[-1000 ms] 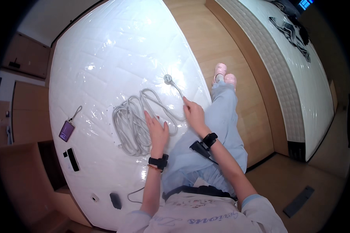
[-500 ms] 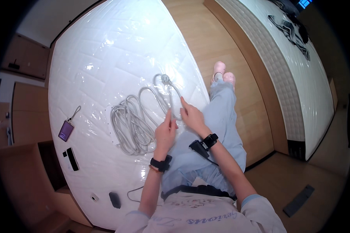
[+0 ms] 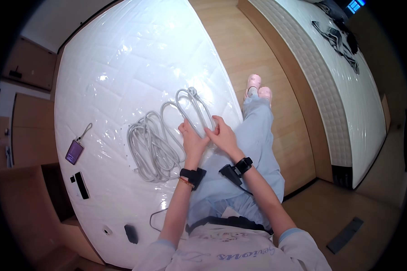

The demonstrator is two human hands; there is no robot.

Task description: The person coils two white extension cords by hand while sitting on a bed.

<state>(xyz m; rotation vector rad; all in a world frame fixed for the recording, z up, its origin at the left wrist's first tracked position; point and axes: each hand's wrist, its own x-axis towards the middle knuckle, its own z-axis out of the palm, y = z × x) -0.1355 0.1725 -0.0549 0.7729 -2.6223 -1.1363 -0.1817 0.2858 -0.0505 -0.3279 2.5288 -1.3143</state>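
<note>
The loose coil of grey power cord (image 3: 151, 144), on the mattress (image 3: 108, 104) left of my hands, could tangle, since its loops cross. The plug (image 3: 192, 91), just far of my hands, might slide on the slick film. My left hand's (image 3: 195, 144) fingers look closed on a strand, partly hidden; my right hand (image 3: 224, 139) pinches cord between thumb and forefinger. A slack pinch could drop the loop. Counting rightward: one purple strapped device (image 3: 74, 152), one black oblong (image 3: 130, 234), one cord, one plug, two pink clogs (image 3: 254, 81), two mattresses altogether.
</note>
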